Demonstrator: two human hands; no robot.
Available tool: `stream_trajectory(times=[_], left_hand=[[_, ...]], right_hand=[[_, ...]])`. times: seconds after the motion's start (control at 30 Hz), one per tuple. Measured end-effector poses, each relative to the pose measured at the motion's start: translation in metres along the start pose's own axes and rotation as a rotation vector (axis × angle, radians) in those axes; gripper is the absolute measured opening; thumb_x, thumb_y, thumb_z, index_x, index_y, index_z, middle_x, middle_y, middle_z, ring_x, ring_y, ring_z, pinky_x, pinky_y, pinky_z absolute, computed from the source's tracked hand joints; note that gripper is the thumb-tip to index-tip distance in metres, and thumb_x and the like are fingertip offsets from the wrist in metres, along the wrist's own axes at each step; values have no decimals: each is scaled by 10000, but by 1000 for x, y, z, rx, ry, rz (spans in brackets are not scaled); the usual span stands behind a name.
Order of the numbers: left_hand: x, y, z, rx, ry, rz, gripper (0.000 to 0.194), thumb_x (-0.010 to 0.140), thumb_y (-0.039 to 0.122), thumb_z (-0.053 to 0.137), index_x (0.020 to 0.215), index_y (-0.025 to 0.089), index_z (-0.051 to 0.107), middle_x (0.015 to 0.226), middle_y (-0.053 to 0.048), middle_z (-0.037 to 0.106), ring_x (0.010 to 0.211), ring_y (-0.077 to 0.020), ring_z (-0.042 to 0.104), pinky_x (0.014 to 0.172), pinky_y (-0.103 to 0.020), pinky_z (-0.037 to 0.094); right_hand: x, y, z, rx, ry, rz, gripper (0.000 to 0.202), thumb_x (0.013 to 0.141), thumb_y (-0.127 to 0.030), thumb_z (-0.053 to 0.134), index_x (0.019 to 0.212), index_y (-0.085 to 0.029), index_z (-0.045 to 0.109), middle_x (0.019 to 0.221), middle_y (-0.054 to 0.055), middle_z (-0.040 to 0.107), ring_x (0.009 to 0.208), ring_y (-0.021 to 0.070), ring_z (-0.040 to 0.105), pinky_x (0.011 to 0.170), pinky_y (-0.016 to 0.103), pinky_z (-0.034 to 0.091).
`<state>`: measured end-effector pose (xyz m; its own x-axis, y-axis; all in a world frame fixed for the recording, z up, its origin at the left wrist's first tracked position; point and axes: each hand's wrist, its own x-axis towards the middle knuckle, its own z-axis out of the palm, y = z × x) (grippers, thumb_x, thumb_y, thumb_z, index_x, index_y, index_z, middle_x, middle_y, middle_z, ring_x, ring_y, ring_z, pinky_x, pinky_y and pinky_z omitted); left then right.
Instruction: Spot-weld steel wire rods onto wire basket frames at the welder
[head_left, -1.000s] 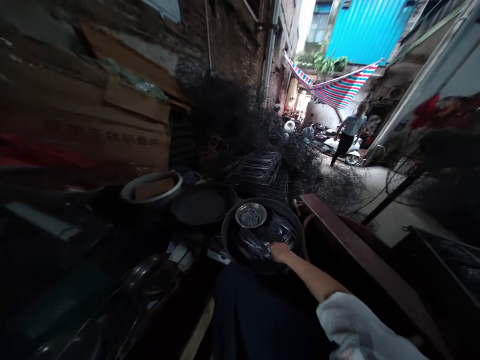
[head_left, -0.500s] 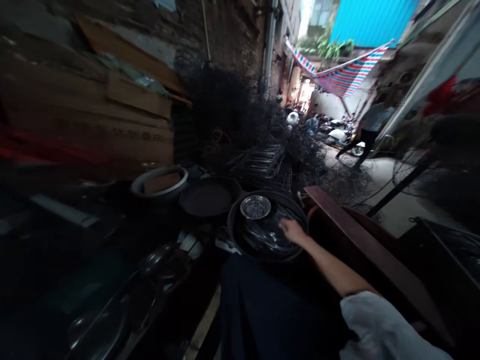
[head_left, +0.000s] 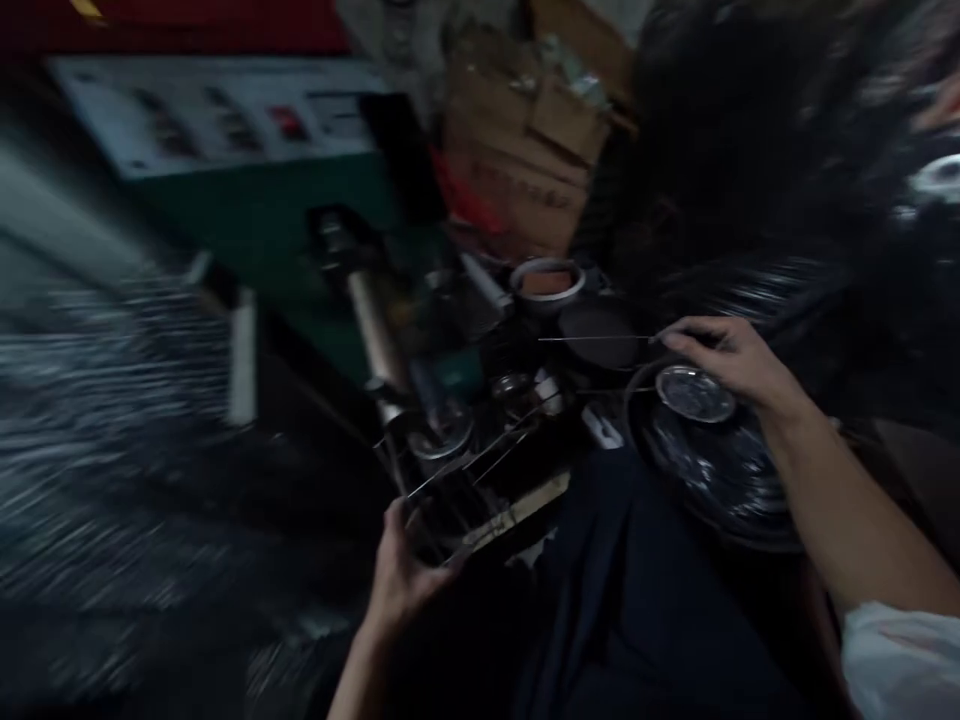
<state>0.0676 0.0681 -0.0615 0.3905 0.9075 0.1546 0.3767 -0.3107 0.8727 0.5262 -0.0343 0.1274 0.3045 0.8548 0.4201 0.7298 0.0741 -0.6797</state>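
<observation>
My right hand (head_left: 724, 355) is raised over the basin's left side. Its thumb and fingers pinch a thin metal wire (head_left: 592, 339) that points left. Under that hand sits a small metal bowl (head_left: 696, 393) with small shiny pieces in it. The bowl rests on dark, glossy pieces in a wide black basin (head_left: 637, 440). Lower and to the left, my left hand (head_left: 405, 575) is closed around thin wire rods (head_left: 439, 480), which look like part of a wire frame. Dim light and blur hide how the rods join.
A small machine with a pale cylinder (head_left: 375, 330) stands ahead of my left hand. Beyond are a white-rimmed tub (head_left: 547, 296), a dark round pan (head_left: 600, 325) and a cardboard box (head_left: 521, 150). Stacked wire goods (head_left: 127, 430) fill the left side.
My view has swung left, away from the alley. My right hand has come up out of the basin with a thin wire. My left hand has come into view with wire rods.
</observation>
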Motion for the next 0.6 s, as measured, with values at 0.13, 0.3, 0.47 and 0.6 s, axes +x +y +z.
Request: stream_trajectory(times=[0.13,0.3,0.47,0.6], left_hand=[[-3,3,-2,-26,-19,1,902,617,367,874,1348,253,360,1305,-119,566,1222,-334,647,1056,-583,538],[-10,4,-4,-24,-36,27,899,617,324,879,1355,258,370,1278,-102,550,1214,-329,638,1061,-576,537],[-20,-8,1,-60,15,38,1055,574,325,906,1430,286,291,1351,-131,508,1192,-353,659,1026,-610,553],[-22,-13,6,-91,56,88,980,584,289,862,1408,284,332,1322,-106,512,1185,-331,651,1052,-610,541]], right_hand=[[31,-4,95,211,-100,-70,496,856,-593,741,621,-174,617,642,-16,510,637,125,481,641,273,374],[30,2,191,433,-259,-67,546,759,-618,808,576,-182,534,665,-21,484,666,135,449,654,285,346],[23,29,238,510,-406,63,585,747,-621,805,549,-185,469,622,-38,411,642,128,397,644,294,297],[23,49,248,519,-456,134,581,781,-621,777,547,-183,475,598,-41,394,615,119,368,616,291,264]])
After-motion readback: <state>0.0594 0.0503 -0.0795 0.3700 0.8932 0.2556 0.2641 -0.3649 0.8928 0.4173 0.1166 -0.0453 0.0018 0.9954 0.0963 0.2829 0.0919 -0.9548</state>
